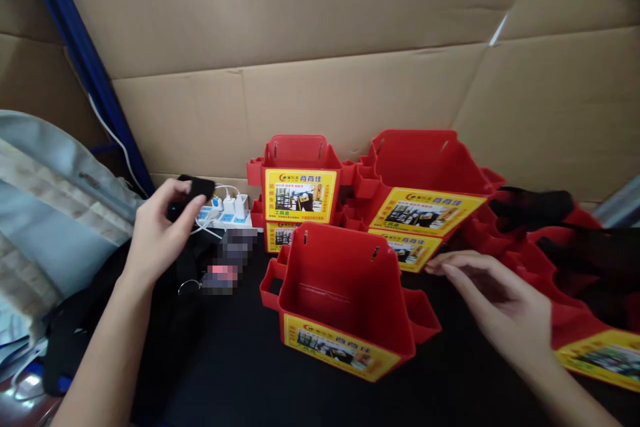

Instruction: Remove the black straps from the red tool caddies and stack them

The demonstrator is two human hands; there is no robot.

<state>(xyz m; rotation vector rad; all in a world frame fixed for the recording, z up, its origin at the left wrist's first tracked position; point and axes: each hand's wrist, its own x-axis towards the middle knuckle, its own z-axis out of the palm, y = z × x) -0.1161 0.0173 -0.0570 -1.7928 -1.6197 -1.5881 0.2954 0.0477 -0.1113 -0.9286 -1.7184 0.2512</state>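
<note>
My left hand (pixel 163 230) is closed, thumb against fingers, around a folded black strap (pixel 201 188) whose lower part merges into the dark cloth below. In front of me a red plastic tool box (pixel 345 267) stands with its open top tilted toward me and a yellow label (pixel 340 350) on its front. To the right of it, my right hand (pixel 493 307) has thumb and fingertips close together beside the lower yellow label (pixel 410 250) of a stacked box. Whether anything is between those fingertips is hidden.
Behind stand more red boxes (pixel 300 152) in stacks, with others holding black straps at the right (pixel 530 253). A white power strip (pixel 235 220) with plugs and a pixelated item (pixel 225 267) lie left. Cardboard (pixel 350 93) walls the back; a light-coloured bag (pixel 55 180) is far left.
</note>
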